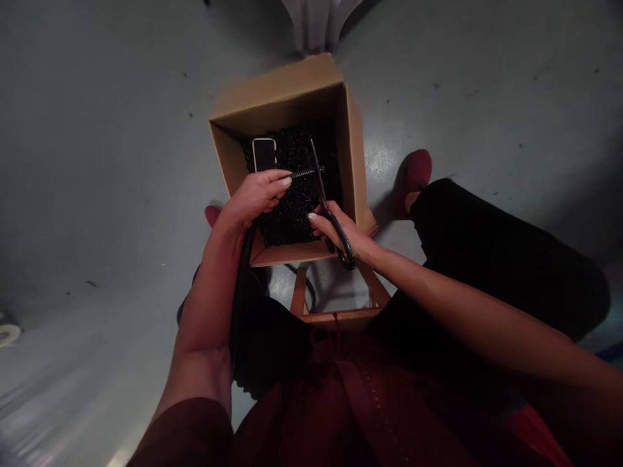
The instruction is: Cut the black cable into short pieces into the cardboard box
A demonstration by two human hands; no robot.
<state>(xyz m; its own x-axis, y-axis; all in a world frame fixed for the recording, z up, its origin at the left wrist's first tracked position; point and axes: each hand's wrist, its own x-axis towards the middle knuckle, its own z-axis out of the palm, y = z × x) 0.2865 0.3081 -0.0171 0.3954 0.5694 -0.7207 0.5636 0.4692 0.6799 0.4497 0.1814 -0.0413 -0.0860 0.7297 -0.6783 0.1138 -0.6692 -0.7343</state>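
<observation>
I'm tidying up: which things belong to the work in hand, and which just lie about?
In use:
black tube, in the left hand
scissors, in the right hand
cardboard box of black pieces, beneath the hands

Apparently just lying about:
phone, in the box
pale roll, at the left edge

Left hand [260,191] grips ribbed tube [302,173] — right hand [335,224] holds scissors [322,185] — over cardboard box [282,91].

Arms [207,292] converge, left grip [263,193] pinched, right grip [339,227] curled.
</observation>
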